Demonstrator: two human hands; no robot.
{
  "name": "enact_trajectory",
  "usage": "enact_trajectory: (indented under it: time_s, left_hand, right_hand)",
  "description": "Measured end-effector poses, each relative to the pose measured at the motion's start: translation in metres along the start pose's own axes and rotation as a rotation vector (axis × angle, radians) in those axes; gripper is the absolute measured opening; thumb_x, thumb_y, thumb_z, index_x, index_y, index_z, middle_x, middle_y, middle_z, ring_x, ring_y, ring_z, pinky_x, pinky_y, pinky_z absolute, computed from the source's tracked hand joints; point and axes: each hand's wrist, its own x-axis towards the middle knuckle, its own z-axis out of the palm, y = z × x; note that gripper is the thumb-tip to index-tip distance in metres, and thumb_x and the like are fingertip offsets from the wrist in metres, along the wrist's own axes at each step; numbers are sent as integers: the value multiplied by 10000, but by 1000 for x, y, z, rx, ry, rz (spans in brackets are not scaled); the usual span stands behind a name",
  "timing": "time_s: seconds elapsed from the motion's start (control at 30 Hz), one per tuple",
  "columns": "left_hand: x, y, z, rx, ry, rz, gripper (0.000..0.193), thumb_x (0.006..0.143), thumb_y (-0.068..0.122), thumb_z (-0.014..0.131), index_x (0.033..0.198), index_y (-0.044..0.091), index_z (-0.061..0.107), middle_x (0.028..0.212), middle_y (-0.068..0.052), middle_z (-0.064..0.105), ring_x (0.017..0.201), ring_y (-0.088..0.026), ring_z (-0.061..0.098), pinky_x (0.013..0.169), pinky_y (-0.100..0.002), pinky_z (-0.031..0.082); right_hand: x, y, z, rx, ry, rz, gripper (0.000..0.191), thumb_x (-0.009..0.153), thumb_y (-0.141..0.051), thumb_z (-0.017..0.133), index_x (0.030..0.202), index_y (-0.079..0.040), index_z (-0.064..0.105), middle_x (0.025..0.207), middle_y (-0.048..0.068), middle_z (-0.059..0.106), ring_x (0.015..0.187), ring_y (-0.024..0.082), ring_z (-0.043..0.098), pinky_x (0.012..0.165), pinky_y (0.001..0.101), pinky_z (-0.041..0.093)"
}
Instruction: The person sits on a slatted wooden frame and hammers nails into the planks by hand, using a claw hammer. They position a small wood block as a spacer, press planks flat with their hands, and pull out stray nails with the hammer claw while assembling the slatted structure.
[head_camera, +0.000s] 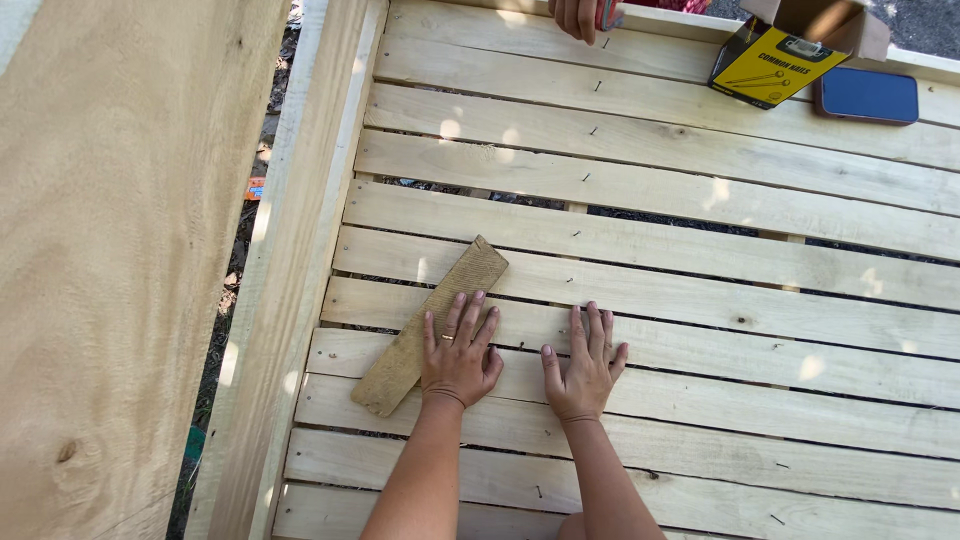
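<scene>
Pale raw wood slats (650, 190), matt and knotty; the short board (425, 330) looks rougher, sawn; far-right box (765, 62) is glossy cardboard.

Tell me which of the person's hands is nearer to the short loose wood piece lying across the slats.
Left. The left hand lies flat with its fingers on the short wood piece. The right hand rests flat on the slats to its right, clear of it.

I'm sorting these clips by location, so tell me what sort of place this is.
Probably an outdoor woodworking or building spot. Both hands, left hand and right hand, lie flat on nailed pale wooden slats dappled with sunlight; a yellow box of nails sits open, and bare ground shows beside the frame.
</scene>
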Motion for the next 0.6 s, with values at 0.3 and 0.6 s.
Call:
enact_trajectory:
  time_s: [0.3,0.6]
  left_hand:
    - [-2,1,2,14,5,10,675,821,408,571,1487,333,495,1665,31,263,1545,-185,193,1231,-612,97]
    - [-2,1,2,3,-17,9,663,829,413,560,1483,327,492,1660,22,257,1545,-197,195,1234,-615,93]
  right_hand:
    - [-3,3,2,-7,45,-17,800,889,-576,566,1572,-188,415,1664,57,331,1571,287,216,1205,648,85]
    - [-2,2,2,-37,35,-12,807,883,-586,569,1572,-197,412,1662,60,333,1570,287,216,1201,652,97]
